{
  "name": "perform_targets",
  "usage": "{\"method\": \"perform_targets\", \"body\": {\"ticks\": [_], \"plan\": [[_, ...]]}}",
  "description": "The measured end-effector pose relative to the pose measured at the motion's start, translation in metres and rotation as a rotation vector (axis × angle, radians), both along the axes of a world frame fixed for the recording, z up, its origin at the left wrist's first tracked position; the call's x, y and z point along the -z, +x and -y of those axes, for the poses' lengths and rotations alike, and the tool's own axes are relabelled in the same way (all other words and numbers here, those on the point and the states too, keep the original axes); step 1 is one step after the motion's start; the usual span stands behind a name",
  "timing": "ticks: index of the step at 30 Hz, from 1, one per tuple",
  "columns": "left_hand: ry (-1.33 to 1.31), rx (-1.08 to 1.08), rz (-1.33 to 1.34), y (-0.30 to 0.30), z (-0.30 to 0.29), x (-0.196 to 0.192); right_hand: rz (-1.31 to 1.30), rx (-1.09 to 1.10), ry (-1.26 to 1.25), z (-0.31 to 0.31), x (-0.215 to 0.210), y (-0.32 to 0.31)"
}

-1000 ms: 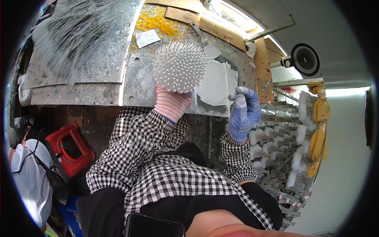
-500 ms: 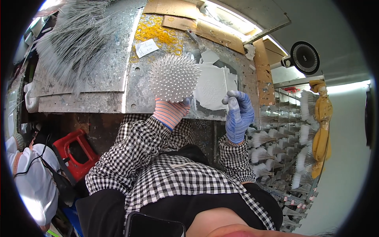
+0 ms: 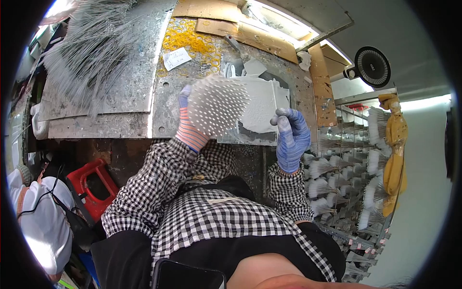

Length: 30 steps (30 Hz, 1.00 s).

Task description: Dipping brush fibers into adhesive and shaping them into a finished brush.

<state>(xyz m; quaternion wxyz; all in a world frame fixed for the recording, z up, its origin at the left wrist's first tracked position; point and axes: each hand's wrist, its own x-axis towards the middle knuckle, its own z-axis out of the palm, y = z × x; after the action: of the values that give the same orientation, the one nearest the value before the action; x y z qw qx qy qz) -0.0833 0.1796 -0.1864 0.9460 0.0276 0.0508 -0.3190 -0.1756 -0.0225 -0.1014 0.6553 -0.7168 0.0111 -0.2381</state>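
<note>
My left hand [image 3: 188,126], in a striped glove, holds up a round white spiky bundle [image 3: 216,105] of thin sticks, their white tips facing me. It hovers over the metal workbench [image 3: 120,101]. My right hand [image 3: 290,136], in a blue glove, is loosely curled beside the bundle, its thumb and fingers near a white paint-covered plate [image 3: 263,103] on the bench. Whether it grips anything small I cannot tell.
A heap of loose grey sticks [image 3: 91,48] covers the bench's left. Yellow rubber bands [image 3: 190,41] lie at the back with a paper slip [image 3: 176,58]. A rack of white-tipped bundles [image 3: 344,178] stands right, a fan [image 3: 372,66] above it. A red stool [image 3: 91,185] sits lower left.
My left hand has turned and lifted the bundle, so its flat tip face now points toward me. My right hand has drifted down and right, away from the bundle.
</note>
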Motion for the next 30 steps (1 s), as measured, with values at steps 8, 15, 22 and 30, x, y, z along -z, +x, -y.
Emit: {"method": "perform_targets", "body": {"ticks": [8,15,22,30], "plan": [[0.736,-0.035,0.329,0.061,-0.023,-0.038,-0.172,-0.097,-0.06,0.021,-0.03,0.031],[0.876,0.005,0.812,0.086,-0.007,-0.062,-0.337,-0.29,-0.514,0.016,-0.024,0.066],[0.889,0.056,0.906,0.091,0.013,-0.069,-0.44,-0.307,-0.739,0.013,-0.02,0.077],[0.933,-0.015,0.945,0.099,0.044,-0.077,-0.546,-0.289,-0.661,0.037,-0.01,0.083]]}}
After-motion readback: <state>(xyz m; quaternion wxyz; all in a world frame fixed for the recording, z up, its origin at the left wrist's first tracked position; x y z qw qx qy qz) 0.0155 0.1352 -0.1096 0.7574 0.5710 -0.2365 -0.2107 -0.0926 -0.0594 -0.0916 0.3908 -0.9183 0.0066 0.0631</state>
